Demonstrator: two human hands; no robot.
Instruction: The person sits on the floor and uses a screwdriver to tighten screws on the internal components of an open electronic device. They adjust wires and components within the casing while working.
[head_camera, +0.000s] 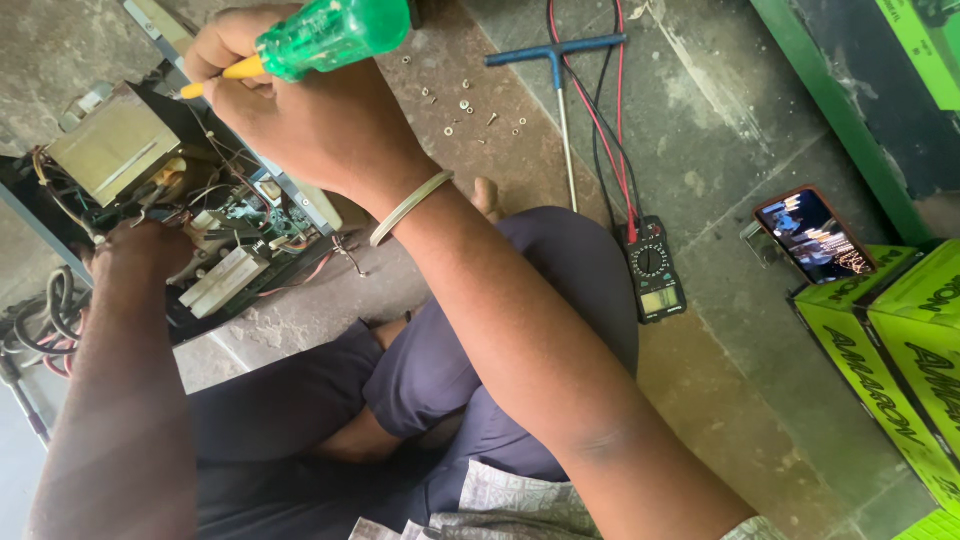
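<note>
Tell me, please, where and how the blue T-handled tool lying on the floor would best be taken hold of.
Probably by the blue crossbar of the T-handled tool, coming down from above. It lies flat on the floor, so only its top is open to a grasp, and the thin metal shaft offers little to hold. The red and black meter leads cross the bar's right half, so the left half looks freer.

The screwdriver has a clear green handle with a yellow collar. The T-handle wrench is blue, the boxes lime green with black lettering, the multimeter black with red leads.
</note>
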